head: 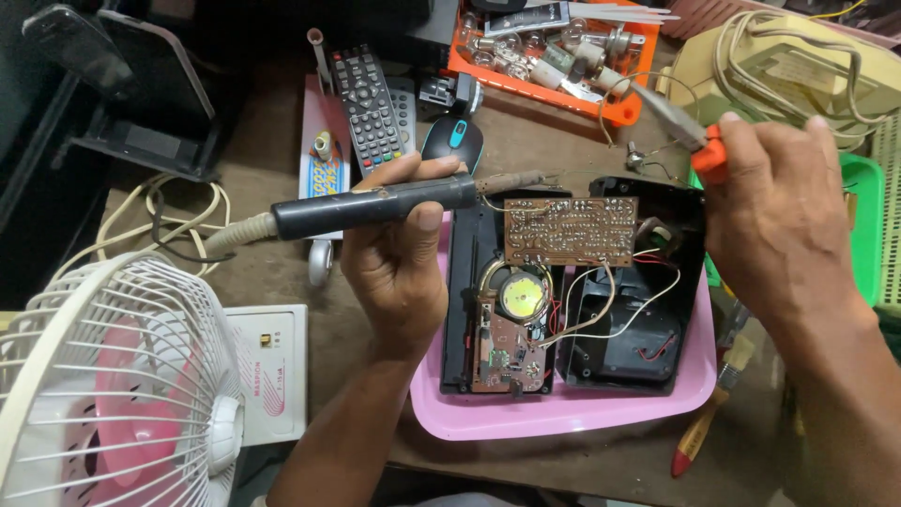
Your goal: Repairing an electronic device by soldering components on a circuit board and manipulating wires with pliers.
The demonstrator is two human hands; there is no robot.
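One soldering iron (375,204), one pliers (690,131), two circuit boards (571,231), one fan (113,376), two remotes (368,105).

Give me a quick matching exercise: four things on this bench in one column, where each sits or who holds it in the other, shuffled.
Things:
1. soldering iron
2. pliers
3. circuit board
4. fan

Places:
A. bottom left corner of the view
B. in the right hand
C. on the opened black case in the pink tray
D. in the left hand

Pairs: 1-D, 2-B, 3-C, 4-A
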